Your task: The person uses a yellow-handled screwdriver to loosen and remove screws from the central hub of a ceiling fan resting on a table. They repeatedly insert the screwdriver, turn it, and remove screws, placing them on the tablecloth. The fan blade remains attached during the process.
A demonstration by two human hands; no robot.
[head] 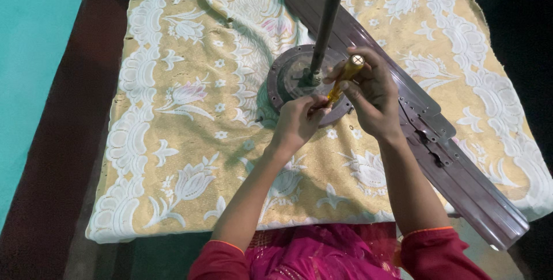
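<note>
A brown ceiling fan lies on a yellow and white flowered cloth (190, 142). Its round motor hub (284, 78) sits mid-frame with a grey down rod (326, 23) rising toward me. My right hand (371, 98) grips the yellow handle of a screwdriver (345, 75), tilted down toward the hub's near rim. My left hand (299, 121) pinches the screwdriver's lower shaft at the hub's edge; the tip is hidden by my fingers. One fan blade (461, 170) stretches to the lower right, another blade (302, 0) to the top.
The cloth covers a dark wooden table (69, 142). A teal floor (29, 55) shows at the left. A folded ridge of cloth (213, 6) lies at the top left. My red sleeves and pink clothing (322, 254) fill the bottom edge.
</note>
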